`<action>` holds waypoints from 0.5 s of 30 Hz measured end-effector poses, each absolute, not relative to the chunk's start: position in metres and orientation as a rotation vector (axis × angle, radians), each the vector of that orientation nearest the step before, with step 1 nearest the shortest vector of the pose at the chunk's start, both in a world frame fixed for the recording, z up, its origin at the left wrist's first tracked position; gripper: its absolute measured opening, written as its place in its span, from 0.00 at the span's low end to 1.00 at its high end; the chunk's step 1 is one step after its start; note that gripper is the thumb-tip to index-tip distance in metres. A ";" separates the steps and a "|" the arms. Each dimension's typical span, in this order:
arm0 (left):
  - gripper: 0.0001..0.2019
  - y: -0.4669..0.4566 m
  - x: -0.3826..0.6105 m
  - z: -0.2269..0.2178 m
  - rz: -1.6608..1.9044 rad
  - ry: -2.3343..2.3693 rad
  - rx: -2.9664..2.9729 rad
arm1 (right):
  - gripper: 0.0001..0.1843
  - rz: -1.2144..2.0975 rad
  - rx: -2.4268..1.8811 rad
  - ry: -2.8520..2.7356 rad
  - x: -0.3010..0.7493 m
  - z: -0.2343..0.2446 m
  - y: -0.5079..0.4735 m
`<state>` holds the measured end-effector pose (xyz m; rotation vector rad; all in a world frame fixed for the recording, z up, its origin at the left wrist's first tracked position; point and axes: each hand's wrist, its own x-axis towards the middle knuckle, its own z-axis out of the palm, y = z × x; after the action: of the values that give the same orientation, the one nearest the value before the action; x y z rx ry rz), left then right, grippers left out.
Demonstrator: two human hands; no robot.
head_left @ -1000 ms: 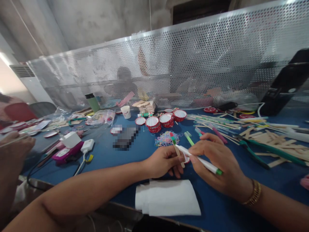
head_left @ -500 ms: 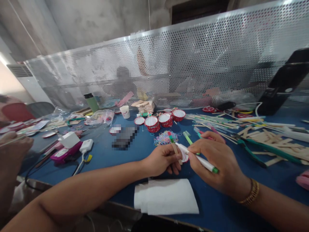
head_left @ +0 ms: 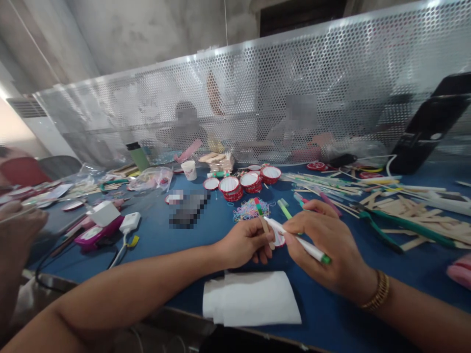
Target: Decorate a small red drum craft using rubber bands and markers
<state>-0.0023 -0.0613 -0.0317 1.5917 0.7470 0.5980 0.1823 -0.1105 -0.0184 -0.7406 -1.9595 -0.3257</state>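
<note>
My left hand [head_left: 247, 243] pinches a flat wooden craft stick [head_left: 265, 226], held tilted, whose upper end is coloured red and green. My right hand [head_left: 326, 242] grips a white marker [head_left: 307, 246] with a green end, like a pen. The marker's tip meets or nearly meets the stick just below the green band. Under the hands lies a small white-and-red round piece [head_left: 279, 239], partly hidden by the fingers. Just beyond is a heap of colourful small rubber bands [head_left: 251, 210]. A folded white cloth or paper [head_left: 253, 298] lies at the table's near edge.
Red-rimmed round tins [head_left: 231, 187] stand behind the rubber bands. Green-handled pliers [head_left: 415, 228] and loose wooden sticks [head_left: 430, 220] lie at right. A dark phone-like object [head_left: 189, 208], a purple device [head_left: 97, 235] and another person's hand [head_left: 24, 225] are at left. A perforated metal screen [head_left: 235, 108] stands behind.
The view shifts slightly. Both hands keep their hold on the stick and the marker, with the marker still near the coloured end; only very small movement shows.
</note>
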 end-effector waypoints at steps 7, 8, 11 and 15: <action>0.20 -0.063 -0.002 -0.029 0.565 0.780 1.628 | 0.04 -0.320 -0.743 -1.961 0.182 -0.021 -0.109; 0.20 -0.063 -0.002 -0.029 0.564 0.783 1.627 | 0.04 -0.322 -0.739 -1.961 0.182 -0.021 -0.109; 0.20 -0.063 -0.002 -0.029 0.563 0.789 1.624 | 0.04 -0.331 -0.738 -1.966 0.183 -0.022 -0.108; 0.20 -0.063 -0.002 -0.030 0.565 0.788 1.620 | 0.04 -0.329 -0.743 -1.967 0.182 -0.021 -0.108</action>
<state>-0.0016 -0.0626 -0.0295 1.6197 0.7882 0.5647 0.1816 -0.1081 -0.0213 -0.7430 -1.9670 -0.3287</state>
